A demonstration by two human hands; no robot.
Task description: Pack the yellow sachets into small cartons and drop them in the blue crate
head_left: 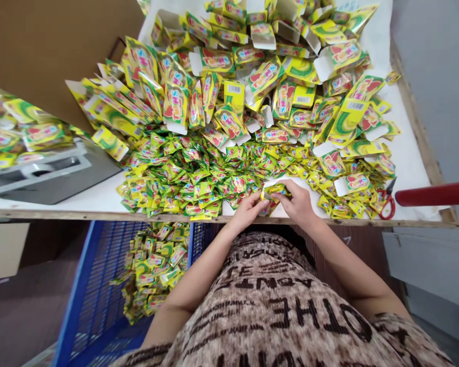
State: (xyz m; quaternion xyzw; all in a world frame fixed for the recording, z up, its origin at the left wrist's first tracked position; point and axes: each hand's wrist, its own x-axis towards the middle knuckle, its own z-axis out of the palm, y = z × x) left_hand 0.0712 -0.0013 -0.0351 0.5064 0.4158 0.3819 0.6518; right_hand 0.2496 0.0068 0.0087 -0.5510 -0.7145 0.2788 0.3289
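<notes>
My left hand (248,210) and my right hand (297,203) meet at the table's near edge, both closed round a small stack of yellow-green sachets (276,190). A broad heap of loose sachets (199,173) covers the white table (405,153) just beyond my hands. Behind the heap lies a pile of flattened and half-folded yellow cartons (252,76) with the same print.
Red-handled scissors (386,203) lie at the right near edge, beside a red bar (436,193). A grey metal device (49,176) sits at the left with packed cartons (23,135) behind it. Below the table, a blue crate (87,295) holds more sachets (156,265).
</notes>
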